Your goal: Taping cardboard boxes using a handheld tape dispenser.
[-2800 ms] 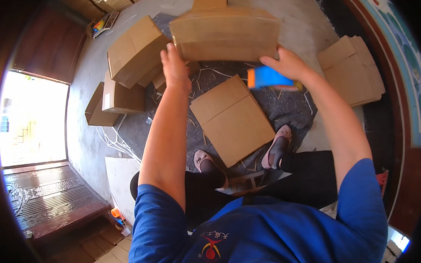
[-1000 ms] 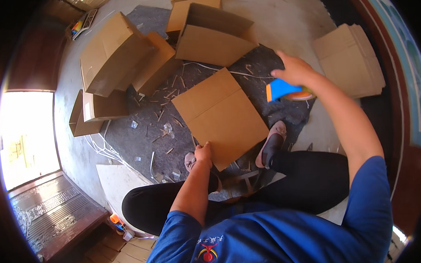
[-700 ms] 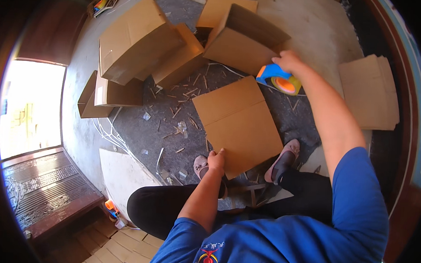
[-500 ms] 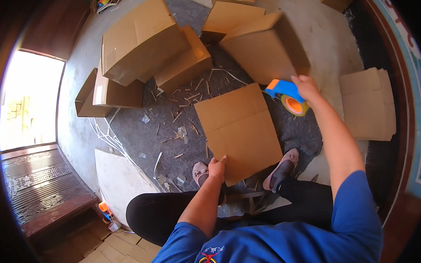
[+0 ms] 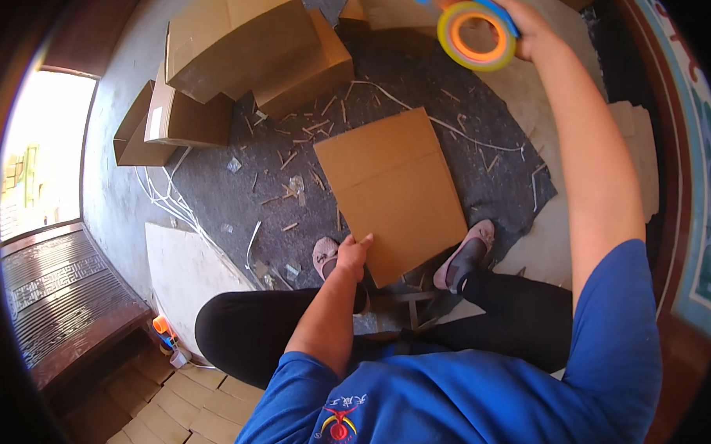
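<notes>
A cardboard box [image 5: 395, 196] with its flaps folded flat lies between my feet. My left hand [image 5: 353, 257] grips its near left edge, thumb on top and the fingers partly hidden at the side. Stretched out far to the right, my right hand [image 5: 526, 32] is closed around a blue tape dispenser [image 5: 507, 20]. A wide roll of tape [image 5: 477, 37] with an orange core sits in it. The dispenser is held up, apart from the box between my feet, and its far end is cut off by the frame.
Several cardboard boxes [image 5: 236, 42] are piled at the far left; another box [image 5: 410, 9] lies beyond the dispenser. Flattened cardboard [image 5: 633, 153] is at the right. Scraps and white strapping [image 5: 168, 200] litter the dark sheet. A second tape dispenser [image 5: 164, 333] lies lower left.
My right hand has swung up and away with the tape dispenser. The blurred box near it has moved farther off. My left hand stays on the near box.
</notes>
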### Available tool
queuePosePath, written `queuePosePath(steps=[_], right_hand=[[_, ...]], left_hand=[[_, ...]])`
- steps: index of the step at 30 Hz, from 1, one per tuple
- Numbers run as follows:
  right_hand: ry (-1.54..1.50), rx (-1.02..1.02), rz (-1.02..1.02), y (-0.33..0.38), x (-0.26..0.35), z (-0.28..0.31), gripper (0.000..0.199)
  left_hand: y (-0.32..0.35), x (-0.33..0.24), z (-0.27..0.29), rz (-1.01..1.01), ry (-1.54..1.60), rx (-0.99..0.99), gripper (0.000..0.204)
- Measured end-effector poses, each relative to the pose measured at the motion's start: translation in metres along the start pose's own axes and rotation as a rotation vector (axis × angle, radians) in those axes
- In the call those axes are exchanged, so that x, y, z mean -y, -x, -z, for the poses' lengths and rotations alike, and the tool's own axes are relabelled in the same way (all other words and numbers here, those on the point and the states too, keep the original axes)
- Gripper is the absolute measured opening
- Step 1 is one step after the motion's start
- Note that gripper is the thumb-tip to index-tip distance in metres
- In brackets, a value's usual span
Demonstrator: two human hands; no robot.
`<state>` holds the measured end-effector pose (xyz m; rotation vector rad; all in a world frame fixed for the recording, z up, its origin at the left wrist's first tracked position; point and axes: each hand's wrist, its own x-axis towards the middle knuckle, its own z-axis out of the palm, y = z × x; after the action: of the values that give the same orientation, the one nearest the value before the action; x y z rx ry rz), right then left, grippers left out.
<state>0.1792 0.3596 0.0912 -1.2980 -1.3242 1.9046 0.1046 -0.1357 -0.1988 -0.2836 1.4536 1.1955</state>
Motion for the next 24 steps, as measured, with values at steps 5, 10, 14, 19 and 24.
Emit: queuePosePath(steps=[5,10,14,19,24], right_hand=[[0.337,0.313,0.05,0.056,-0.05,-0.015,0.035],[1.365,0.407,0.156,0.167,-0.128,0.001,0.034],[1.554,0.504,0.053,0.266,-0.123,-0.018,0.047],[1.475,0.348,0.011,0.301,-0.135,-0.027,0.064],[1.435,0.25,-0.126,0.294,-0.143,-0.027,0.081]], left_hand=[[0.034,-0.058,-0.041,-0.298,-0.103,0.006,0.03],[0.109,-0.107,-0.094,-0.769,-0.771,-0.087,0.045],[0.168,-0.088,-0.116,-0.839,-0.909,0.077,0.059],[0.149,-0.044,-0.121,-0.952,-0.837,0.199,0.068],[0.158,-0.038,-0.135,-0.812,-0.757,0.252,0.068]])
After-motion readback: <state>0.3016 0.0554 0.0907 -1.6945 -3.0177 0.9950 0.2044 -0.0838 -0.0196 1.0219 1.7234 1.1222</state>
